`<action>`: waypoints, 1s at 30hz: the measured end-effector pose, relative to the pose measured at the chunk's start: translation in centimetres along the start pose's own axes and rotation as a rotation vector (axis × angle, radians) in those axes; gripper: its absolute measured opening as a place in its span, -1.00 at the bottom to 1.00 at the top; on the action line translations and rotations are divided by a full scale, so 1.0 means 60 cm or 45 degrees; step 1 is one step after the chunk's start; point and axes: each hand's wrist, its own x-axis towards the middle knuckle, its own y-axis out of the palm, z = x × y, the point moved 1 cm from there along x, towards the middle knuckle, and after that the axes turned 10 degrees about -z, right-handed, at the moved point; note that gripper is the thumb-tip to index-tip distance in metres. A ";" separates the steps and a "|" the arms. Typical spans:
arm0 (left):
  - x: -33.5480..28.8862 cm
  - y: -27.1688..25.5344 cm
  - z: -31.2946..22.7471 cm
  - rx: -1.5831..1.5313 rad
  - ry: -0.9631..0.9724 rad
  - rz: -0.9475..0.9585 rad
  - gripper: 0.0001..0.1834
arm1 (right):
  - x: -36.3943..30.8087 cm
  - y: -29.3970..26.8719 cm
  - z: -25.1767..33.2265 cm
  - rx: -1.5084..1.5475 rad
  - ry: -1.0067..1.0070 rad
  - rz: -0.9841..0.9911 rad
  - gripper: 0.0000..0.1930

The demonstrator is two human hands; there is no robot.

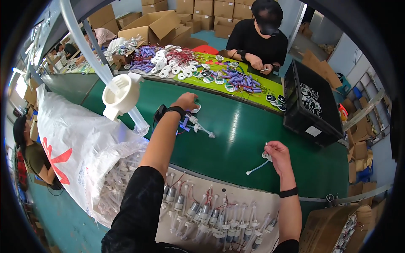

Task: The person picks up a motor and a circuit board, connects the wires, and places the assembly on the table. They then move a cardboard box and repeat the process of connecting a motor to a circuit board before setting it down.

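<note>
- Two hands worked over the green table (253, 139): the right hand (277, 154) had its fingers (267, 147) pinched on a small white pump part with a thin tube (258, 165), held just above the table, the tube trailing down to the left.
- The left hand (185, 101) reached far across the table, fingers curled down onto a small white piece (196, 109); whether they gripped it could not be told.
- A black watch (174, 110) sat on the left wrist and a black band (288, 192) on the right.
- Just near of the left hand lay a small cluster of white and purple parts (195, 125).
- Near the person, a pale board (219, 198) carried rows of small motors with tubes and red wires (211, 215).
- At the left, a white sack (80, 139) spilled clear plastic parts.
- A white funnel on a clear hose (122, 95) hung over the table at the left.
- At the far side, a person in black (257, 40) worked at a lime-green mat (253, 90) strewn with purple cells and round white pieces; a black crate (312, 105) stood at the right.
</note>
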 end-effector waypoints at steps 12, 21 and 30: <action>-0.089 -0.100 -0.134 -0.850 -0.207 -0.004 -0.60 | 0.019 0.054 -0.010 0.040 -0.128 -0.031 -0.90; -0.235 -0.001 -0.229 -1.722 -0.502 -0.079 -0.57 | 0.016 0.176 -0.040 -0.231 -0.092 -0.010 -0.82; -0.261 0.037 -0.258 -1.828 -0.418 -0.045 -0.53 | 0.008 0.208 -0.036 -0.403 -0.143 -0.076 -0.84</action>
